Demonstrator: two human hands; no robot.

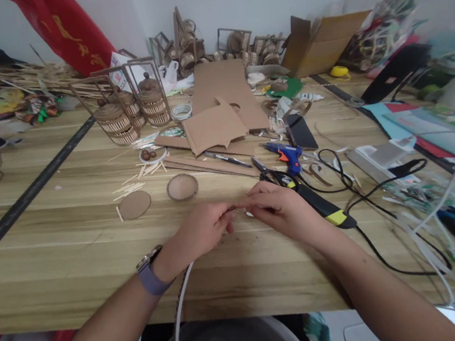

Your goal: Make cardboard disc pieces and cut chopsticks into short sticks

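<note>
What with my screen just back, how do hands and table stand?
Left hand, right hand close together, grip unclear. Rimmed round piece beyond left hand. Black-yellow tool beside right hand.

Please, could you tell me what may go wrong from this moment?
The right hand is close beside the black-and-yellow tool and might bump it. The black cord lies in loose loops, so a snag could perhaps drag things along. The brown balls could roll away if their dish gets knocked.
</note>
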